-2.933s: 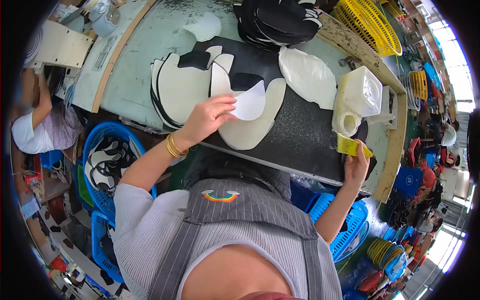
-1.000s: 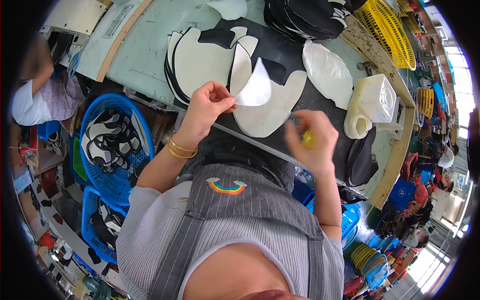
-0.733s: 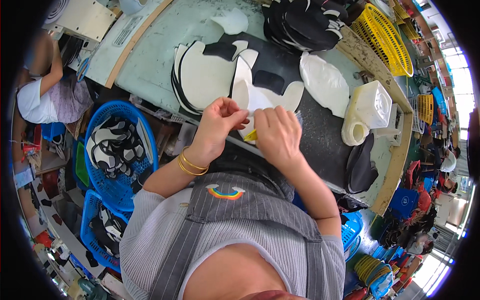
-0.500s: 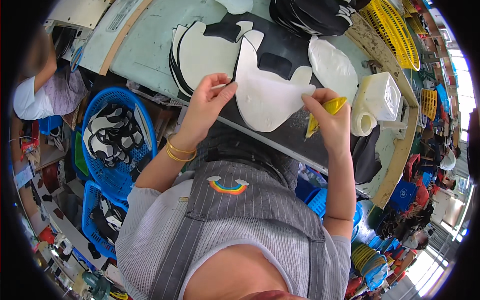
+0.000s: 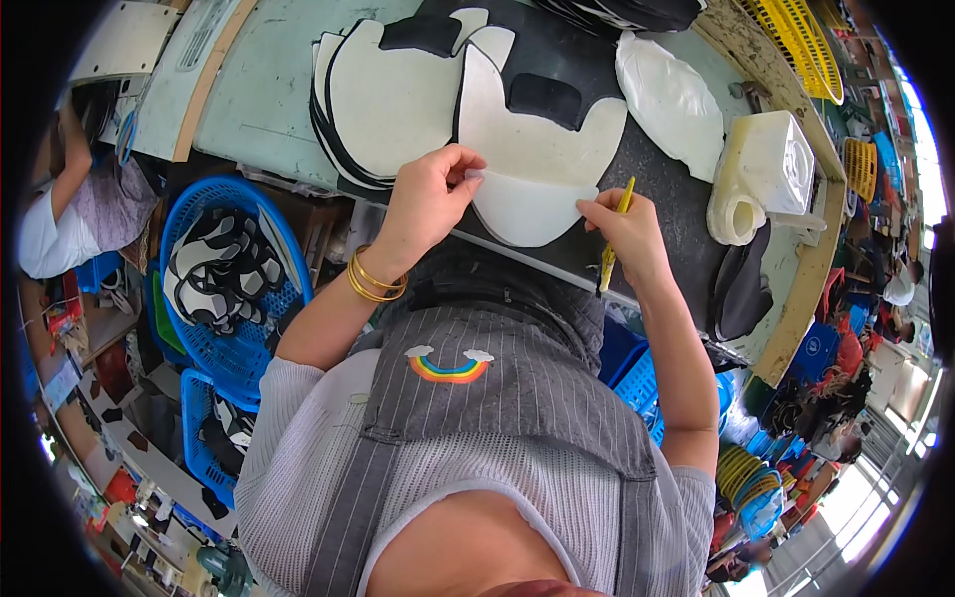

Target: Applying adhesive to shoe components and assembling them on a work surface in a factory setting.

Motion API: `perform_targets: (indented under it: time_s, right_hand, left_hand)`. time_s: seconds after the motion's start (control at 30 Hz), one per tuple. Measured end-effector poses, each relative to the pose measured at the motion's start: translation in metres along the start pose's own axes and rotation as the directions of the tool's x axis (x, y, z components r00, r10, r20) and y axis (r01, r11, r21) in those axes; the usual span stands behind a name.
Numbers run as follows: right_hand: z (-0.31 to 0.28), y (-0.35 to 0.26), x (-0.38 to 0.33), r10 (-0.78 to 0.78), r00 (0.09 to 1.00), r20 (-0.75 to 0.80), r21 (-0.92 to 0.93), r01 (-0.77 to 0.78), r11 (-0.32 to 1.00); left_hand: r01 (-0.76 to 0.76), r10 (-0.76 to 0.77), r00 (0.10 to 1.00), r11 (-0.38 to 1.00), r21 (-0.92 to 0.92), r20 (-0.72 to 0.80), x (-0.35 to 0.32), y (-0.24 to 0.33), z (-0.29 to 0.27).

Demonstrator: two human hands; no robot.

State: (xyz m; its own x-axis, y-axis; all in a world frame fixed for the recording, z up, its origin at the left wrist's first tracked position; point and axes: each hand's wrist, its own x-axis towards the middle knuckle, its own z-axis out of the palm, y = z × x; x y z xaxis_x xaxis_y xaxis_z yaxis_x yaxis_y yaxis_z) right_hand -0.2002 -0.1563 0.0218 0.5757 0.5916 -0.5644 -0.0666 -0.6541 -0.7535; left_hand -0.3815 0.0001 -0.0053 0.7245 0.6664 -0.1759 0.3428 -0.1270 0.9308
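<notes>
Crowded workshop w/ a long pale-green surface (image 5: pixel 259 99) across the top of the head view; far left, another person's sleeve (image 5: pixel 45 234) shows at the edge, and below the surface sits a blue basket (image 5: pixel 279 249) full of black-and-white cut pieces. On the surface, left of centre, lies a stack of white pieces w/ black edging (image 5: pixel 383 104), partly overlapped by a black sheet (image 5: pixel 557 45). Left hand (image 5: pixel 428 199), gold bangles at the wrist, has its grip pinched shut on the left corner of a small white curved piece (image 5: pixel 522 209), thumb and fingertips together on the edge. That piece lies on the near end of a bigger white cut piece (image 5: pixel 537 139), at the surface's front edge, btwn both hands. Right hand (image 5: pixel 622 234) has its grip closed round a yellow tool (image 5: pixel 612 239), prob. a brush or marker, tip hidden, while its fingertips touch the small piece's right corner. Looks like the aligning/positioning step: small piece being squared up on the big one before marking or coating. Next move, I'd judge, needs the left pinch to hold steady and the tool brought along the edge w/o shifting the overlap. Further right: a white oval piece (image 5: pixel 667 95), a whitish plastic jug (image 5: pixel 761 174) on its side, yellow baskets (image 5: pixel 796 40) beyond.
</notes>
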Motion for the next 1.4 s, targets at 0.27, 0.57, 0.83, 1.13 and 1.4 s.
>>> perform_targets:
  time_s: [0.27,0.57,0.83,1.13,1.4]
  right_hand:
    - [-0.004,0.001,0.006,-0.067,0.989,-0.131,-0.324,0.021,0.946]
    - [0.022,-0.048,-0.003,-0.573,0.819,0.034,0.119,0.566,0.816]
    - [0.049,-0.064,0.01,-0.523,0.839,0.148,-0.211,0.544,0.812]
    - [0.001,-0.04,0.026,-0.576,0.798,0.176,-0.223,0.602,0.767]
    - [0.016,-0.03,-0.001,-0.647,0.7,0.303,-0.111,0.7,0.705]
  left_hand:
    - [-0.266,0.335,0.939,0.851,0.454,-0.078,-0.004,0.002,0.016]
    - [-0.435,0.646,0.76,0.587,0.683,-0.07,0.04,0.004,-0.022]
    - [-0.378,0.503,0.861,0.737,0.56,-0.081,0.071,-0.008,-0.021]
    - [-0.299,0.407,0.909,0.791,0.534,-0.093,0.068,-0.008,-0.015]
    - [-0.395,0.471,0.876,0.824,0.406,-0.105,0.052,0.007,-0.014]
